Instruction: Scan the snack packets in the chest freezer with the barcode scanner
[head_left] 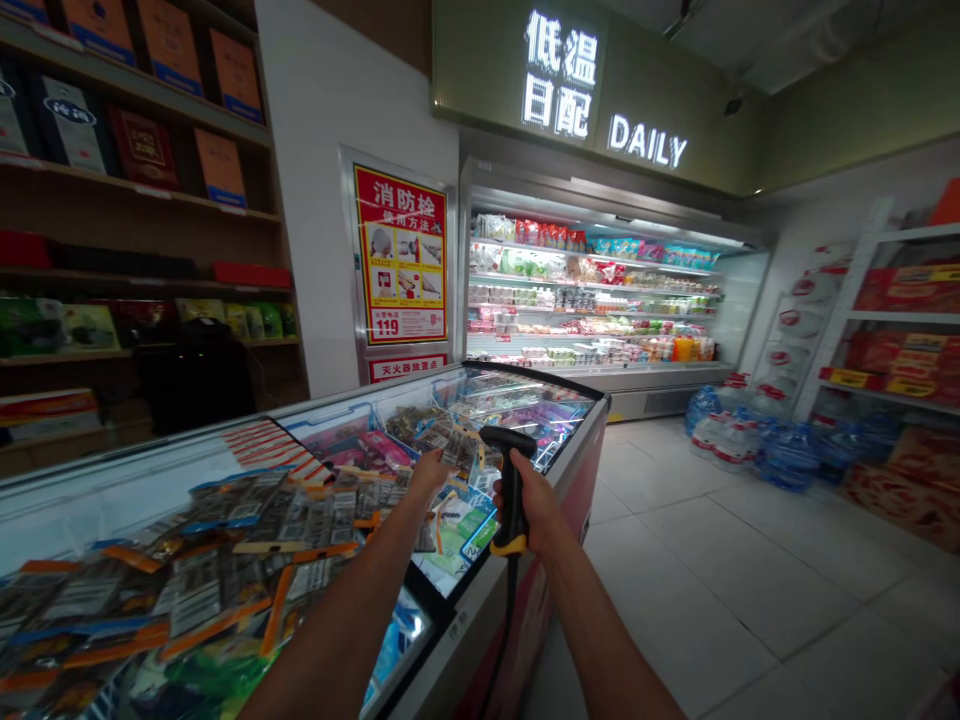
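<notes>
My right hand is wrapped round the grip of a black and yellow handheld barcode scanner, held upright over the freezer's right edge. From the grip a black cable hangs down. To its left, my left hand reaches over the chest freezer, its fingers closed. What they hold, if anything, is hidden behind the hand. Close by that wrist lies a clear snack packet. Many bar-coded packets with orange and blue edges are heaped on the left. Green and white packs lie between the hands.
A lit open fridge with dairy goods stands at the back. Blue water jugs and a rack of red boxes are on the right, past the tiled floor. Boxed goods fill shelves at left; a red fire-hydrant poster hangs on the wall.
</notes>
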